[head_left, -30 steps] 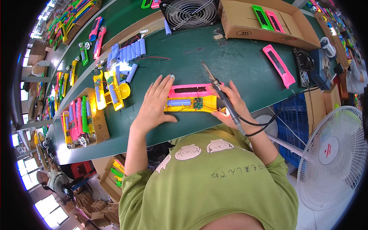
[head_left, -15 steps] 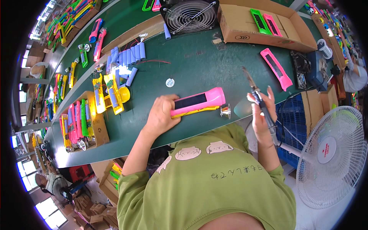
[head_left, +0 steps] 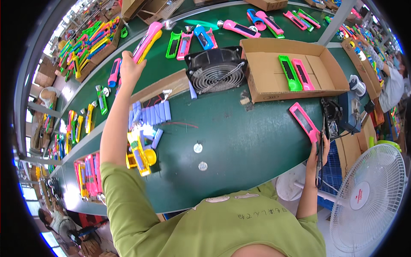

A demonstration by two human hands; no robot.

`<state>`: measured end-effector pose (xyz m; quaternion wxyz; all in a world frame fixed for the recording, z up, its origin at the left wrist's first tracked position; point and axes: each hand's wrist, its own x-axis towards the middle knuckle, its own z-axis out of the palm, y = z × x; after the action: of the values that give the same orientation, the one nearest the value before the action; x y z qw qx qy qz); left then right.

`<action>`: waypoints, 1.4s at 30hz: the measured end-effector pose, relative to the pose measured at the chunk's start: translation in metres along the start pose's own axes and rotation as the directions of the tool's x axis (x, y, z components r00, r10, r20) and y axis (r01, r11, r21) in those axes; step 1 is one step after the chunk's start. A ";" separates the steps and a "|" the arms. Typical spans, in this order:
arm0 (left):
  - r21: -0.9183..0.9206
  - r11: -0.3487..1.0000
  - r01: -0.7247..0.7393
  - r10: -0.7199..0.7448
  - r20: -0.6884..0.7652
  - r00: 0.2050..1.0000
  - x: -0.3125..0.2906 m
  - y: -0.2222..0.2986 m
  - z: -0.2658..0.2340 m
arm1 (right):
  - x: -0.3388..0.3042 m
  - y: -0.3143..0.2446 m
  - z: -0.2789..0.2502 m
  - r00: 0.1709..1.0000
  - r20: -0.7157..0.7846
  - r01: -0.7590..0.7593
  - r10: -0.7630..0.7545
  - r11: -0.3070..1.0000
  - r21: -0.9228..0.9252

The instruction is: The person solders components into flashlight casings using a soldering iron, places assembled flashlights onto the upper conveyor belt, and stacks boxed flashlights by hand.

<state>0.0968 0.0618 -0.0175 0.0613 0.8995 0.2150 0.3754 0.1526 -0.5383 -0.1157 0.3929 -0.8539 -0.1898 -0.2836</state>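
My left hand (head_left: 130, 68) is stretched out far to the left, closed around a pink-and-yellow flashlight body (head_left: 147, 45) above the back strip of the bench. A silvery reflector (head_left: 169, 24) shows at that body's far end. On the right, my right hand (head_left: 322, 147) grips a soldering iron (head_left: 319, 165), its tip pointing away from me. Right beside those fingers lies a pink flashlight shell (head_left: 304, 121) with a dark panel; whether they touch it I cannot tell. Yellow shells (head_left: 140, 154) with wired cells lie at the left, near purple battery cells (head_left: 155, 113).
A black fan (head_left: 217, 70) with a wire guard stands mid-bench. Beside it, a cardboard box (head_left: 274, 95) holds a green and a pink shell. A blue soldering station (head_left: 349, 113) and solder spool (head_left: 357, 85) sit right; a white floor fan (head_left: 368, 197) stands near my right arm.
My left hand has carried the pink-and-yellow flashlight body from the near bench to the far left. My right hand has moved the soldering iron rightward, close to its station. The view has tilted up.
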 end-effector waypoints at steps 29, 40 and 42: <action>0.112 0.927 0.359 -0.369 0.087 0.925 -0.235 0.053 -0.135 | -0.052 -0.045 0.033 0.965 0.232 0.055 -0.120 0.962 0.267; -0.547 0.836 -0.043 0.480 0.690 0.541 -0.245 0.210 -0.129 | -0.047 -0.065 0.027 0.939 0.304 -0.029 -0.162 0.842 0.538; -0.520 0.850 -0.086 0.502 0.748 0.435 -0.250 0.219 -0.108 | -0.049 -0.064 0.025 0.915 0.352 -0.022 -0.197 0.847 0.531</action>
<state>-0.0608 -0.2493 -0.0437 0.2774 0.9523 -0.0930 -0.0865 0.0884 -0.4845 -0.1238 0.5509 -0.7434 -0.3743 -0.0615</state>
